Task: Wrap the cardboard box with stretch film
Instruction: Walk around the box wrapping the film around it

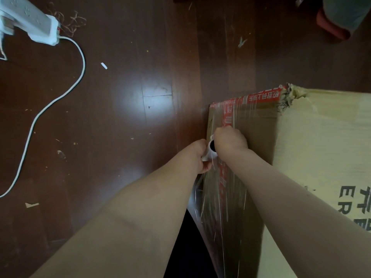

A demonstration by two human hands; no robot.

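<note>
The box [321,141] stands on the floor [124,109] at the right of the view, its pale top face lit and bearing black print near the right edge; its left side face falls away in shadow toward the floor. A strip of red tape [259,98] with white characters runs along the far top edge, and the far corner [291,97] is torn and crumpled. Clear film [218,201] already lies over the shadowed side face, wrinkled and streaked with light; it covers the red tape that runs down that face and reaches toward the bottom of the view.

The roll [210,150] is held against that side face — only its open end shows, a white rim around a dark hollow core; the rest is hidden by the hands. The left hand [200,157] is closed around the roll from the left, fingers curled under it; the right hand [230,140] is closed into a fist over the roll from the right, knuckles against the filmed cardboard. Both bare forearms reach in from the bottom of the view.

The floor is dark reddish wood, glossy, with a bright patch of reflected light left of the box and small scraps scattered over it; a white power strip [34,25] lies at the top left, its cable [60,97] looping down toward the left edge — well apart from the box. A red and grey object [337,19] sits at the top right corner; what it is cannot be told.
</note>
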